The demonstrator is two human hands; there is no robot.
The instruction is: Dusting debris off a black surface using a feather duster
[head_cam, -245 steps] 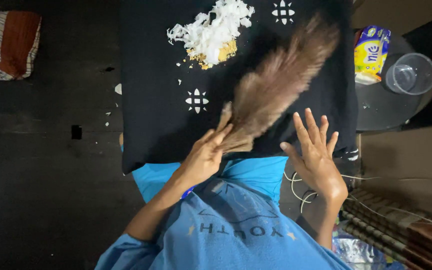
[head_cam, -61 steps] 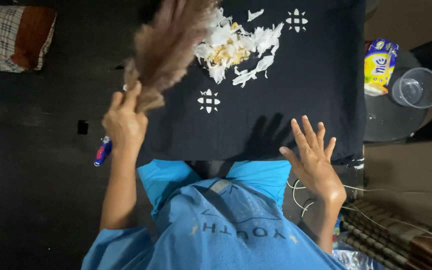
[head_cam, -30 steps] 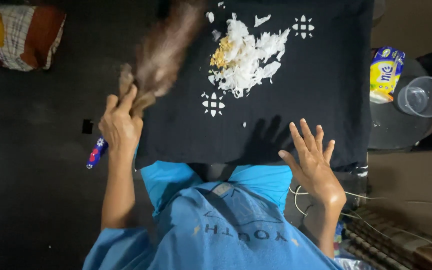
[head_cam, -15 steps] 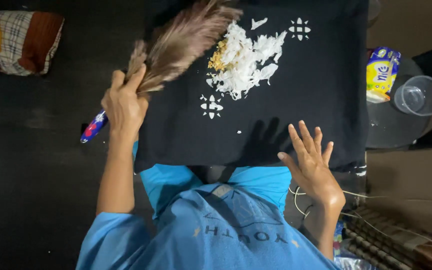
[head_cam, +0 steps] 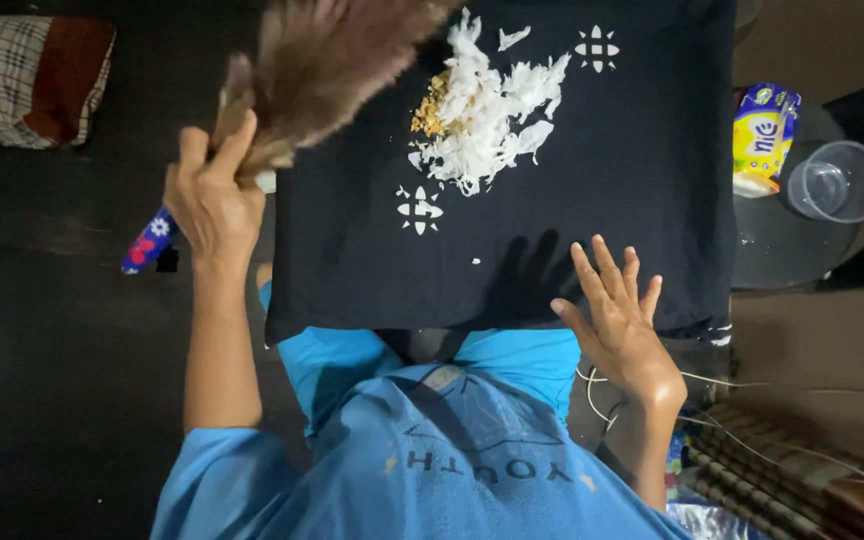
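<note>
Broom [head_cam: 322, 70] swung left — left hand [head_cam: 210, 195] gripping.

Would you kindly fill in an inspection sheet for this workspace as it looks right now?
Surface: black cloth with white motifs, spread flat.
Job's things: soft brown broom, blurred; pile of white scraps with tan crumbs on the cloth.
Clutter: yellow packet and clear plastic cup on a round dark table.
Hands: left hand grips the broom; right hand open, fingers spread, at the cloth's near edge.
Cables: thin pale cords at lower right.
Surroundings: dark floor; checked cushion upper left.
</note>
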